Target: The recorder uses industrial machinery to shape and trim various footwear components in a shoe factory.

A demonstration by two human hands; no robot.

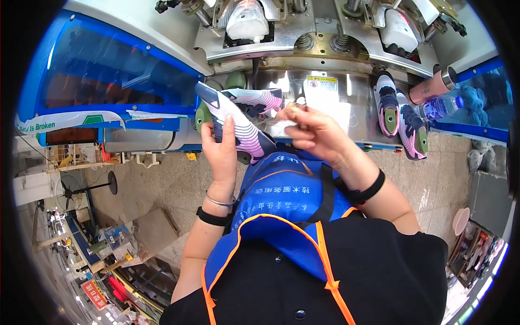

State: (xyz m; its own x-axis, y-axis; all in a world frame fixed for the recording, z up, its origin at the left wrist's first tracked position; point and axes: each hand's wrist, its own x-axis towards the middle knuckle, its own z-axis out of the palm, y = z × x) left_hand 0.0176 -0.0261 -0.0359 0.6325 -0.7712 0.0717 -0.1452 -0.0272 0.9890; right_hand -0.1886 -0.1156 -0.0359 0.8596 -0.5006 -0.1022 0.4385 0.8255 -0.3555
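Observation:
My left hand [221, 147] grips a navy, pink and white shoe upper on its green last [238, 116], thumb laid along its side, holding it in front of my chest. At the shoe's opening my right hand [313, 132] has its fingers pinched together on a small pale piece [281, 129]; what that piece is cannot be made out. Both wrists wear black bands, and the left also has a thin metal bangle. A blue apron with orange trim [281, 206] hangs below the hands.
A metal shoe machine [319, 51] stands ahead with two white moulds on top. Two more lasted shoes [401, 116] rest on its right ledge beside a pink flask [433, 85] and a water bottle [441, 106]. A blue guard panel [108, 76] is at left.

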